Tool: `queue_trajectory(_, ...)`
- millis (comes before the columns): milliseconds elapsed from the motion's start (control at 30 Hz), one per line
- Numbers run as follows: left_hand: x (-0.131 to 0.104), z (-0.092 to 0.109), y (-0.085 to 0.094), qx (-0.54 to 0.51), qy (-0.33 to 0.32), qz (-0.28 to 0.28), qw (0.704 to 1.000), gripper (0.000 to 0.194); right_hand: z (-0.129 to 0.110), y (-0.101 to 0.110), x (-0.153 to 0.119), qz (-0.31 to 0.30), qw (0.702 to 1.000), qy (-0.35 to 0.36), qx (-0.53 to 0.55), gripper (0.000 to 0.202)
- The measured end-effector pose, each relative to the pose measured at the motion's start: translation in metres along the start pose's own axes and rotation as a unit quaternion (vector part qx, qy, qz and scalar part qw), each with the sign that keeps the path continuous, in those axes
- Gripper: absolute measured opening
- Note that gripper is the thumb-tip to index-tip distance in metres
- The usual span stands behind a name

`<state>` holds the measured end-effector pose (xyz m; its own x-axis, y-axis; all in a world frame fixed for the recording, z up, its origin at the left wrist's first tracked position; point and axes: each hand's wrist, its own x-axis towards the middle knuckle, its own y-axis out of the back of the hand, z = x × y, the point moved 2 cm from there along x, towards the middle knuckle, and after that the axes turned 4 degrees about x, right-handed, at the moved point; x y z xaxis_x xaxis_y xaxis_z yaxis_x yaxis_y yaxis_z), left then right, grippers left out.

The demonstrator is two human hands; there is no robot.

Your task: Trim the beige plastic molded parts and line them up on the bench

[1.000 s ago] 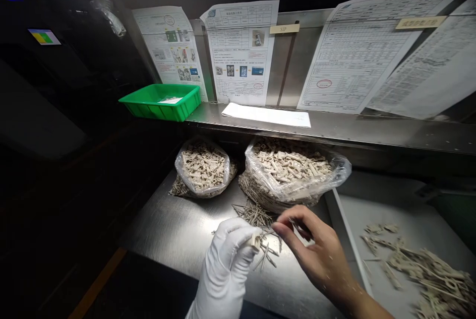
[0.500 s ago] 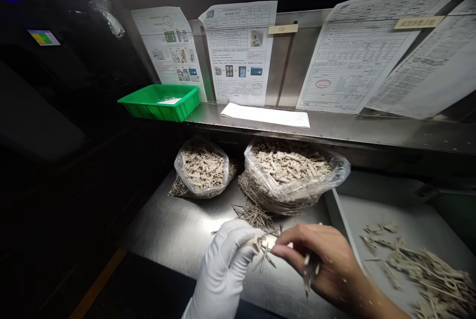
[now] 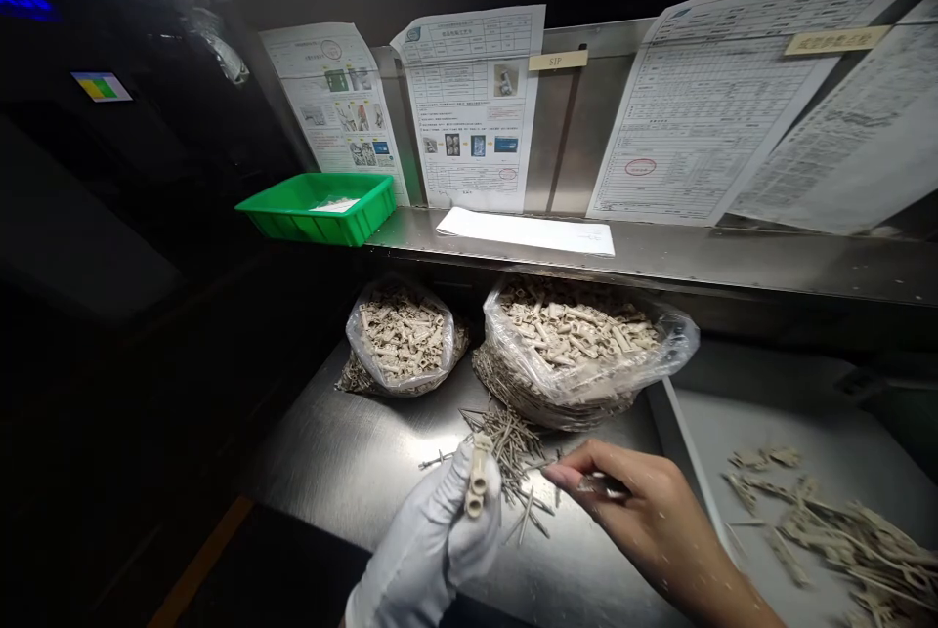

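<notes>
Head view: the gloved left hand (image 3: 440, 535) was clamped on a beige part (image 3: 478, 477), held over the table (image 3: 315, 442) by the pins (image 3: 509, 438). Its long axis ran steeply, the top leaning slightly right; the end with two round openings pointed down and toward the wearer. The bare right hand (image 3: 637, 516) had thumb and forefinger close together near the pins; whether they gripped one, I could not tell. Behind stood a small bag (image 3: 400, 384) and a large bag (image 3: 578, 382).
</notes>
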<state>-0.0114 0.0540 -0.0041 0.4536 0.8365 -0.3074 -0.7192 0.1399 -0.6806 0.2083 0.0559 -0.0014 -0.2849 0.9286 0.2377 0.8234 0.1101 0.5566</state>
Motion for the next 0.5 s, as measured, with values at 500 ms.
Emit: queue_trajectory(500, 0.025, -0.038, 0.000, 0.096, -0.007, 0.043, 0.994, 0.076, -0.015, -0.037, 0.013, -0.067, 0.981, -0.057, 0.173, 0.017)
